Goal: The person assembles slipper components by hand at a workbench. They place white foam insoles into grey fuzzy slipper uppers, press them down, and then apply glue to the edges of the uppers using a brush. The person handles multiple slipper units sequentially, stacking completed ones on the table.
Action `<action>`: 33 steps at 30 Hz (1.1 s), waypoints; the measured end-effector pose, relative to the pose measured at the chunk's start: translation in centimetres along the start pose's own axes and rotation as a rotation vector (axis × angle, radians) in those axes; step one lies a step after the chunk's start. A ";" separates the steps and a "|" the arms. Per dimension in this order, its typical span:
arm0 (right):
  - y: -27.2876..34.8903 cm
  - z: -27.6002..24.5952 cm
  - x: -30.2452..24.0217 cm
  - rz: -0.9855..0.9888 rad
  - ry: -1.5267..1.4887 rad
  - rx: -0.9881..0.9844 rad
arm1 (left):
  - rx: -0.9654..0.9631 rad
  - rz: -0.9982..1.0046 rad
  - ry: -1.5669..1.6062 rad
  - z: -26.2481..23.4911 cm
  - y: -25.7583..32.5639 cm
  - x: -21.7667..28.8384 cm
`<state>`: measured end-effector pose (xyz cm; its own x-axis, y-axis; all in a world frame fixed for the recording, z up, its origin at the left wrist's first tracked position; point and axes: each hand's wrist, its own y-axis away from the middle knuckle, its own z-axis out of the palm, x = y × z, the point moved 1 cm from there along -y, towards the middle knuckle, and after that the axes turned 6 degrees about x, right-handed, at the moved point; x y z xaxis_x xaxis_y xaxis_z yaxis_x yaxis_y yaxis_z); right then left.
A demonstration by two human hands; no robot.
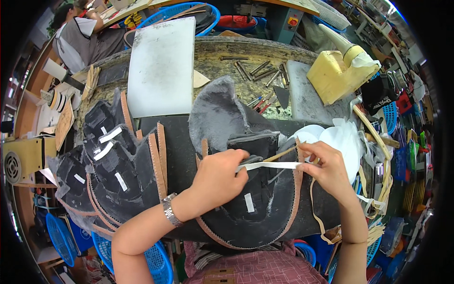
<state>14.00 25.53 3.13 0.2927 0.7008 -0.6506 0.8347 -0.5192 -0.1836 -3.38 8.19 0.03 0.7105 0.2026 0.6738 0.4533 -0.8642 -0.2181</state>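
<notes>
My left hand presses down on a black shoe-upper piece with tan edging and grey furry lining, and pinches one end of a white tape strip. My right hand holds the strip's other end, stretched taut across the piece, together with a thin tan stick. A silver bracelet is on my left wrist. A tan cord loops down beside the right wrist.
A stack of black upper pieces with white labels lies at left. Behind are a white board, metal punches, a yellow foam block and white cut shapes. Blue baskets sit below. A seated person is at far left.
</notes>
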 end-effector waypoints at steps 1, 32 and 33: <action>0.1 0.4 0.6 0.031 -0.014 -0.016 | 0.083 0.102 -0.049 0.4 -0.1 0.4; 2.3 -4.6 -5.3 0.138 -0.713 0.042 | -0.033 -0.303 0.400 -1.9 1.1 -2.0; 1.4 -2.3 -5.8 0.123 -0.608 -0.072 | -0.032 -0.323 0.434 -1.6 1.2 -2.1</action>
<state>14.53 21.85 8.39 0.0884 0.2231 -0.9708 0.8473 -0.5292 -0.0445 -5.21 5.96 -0.57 0.2470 0.2578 0.9341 0.5907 -0.8042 0.0657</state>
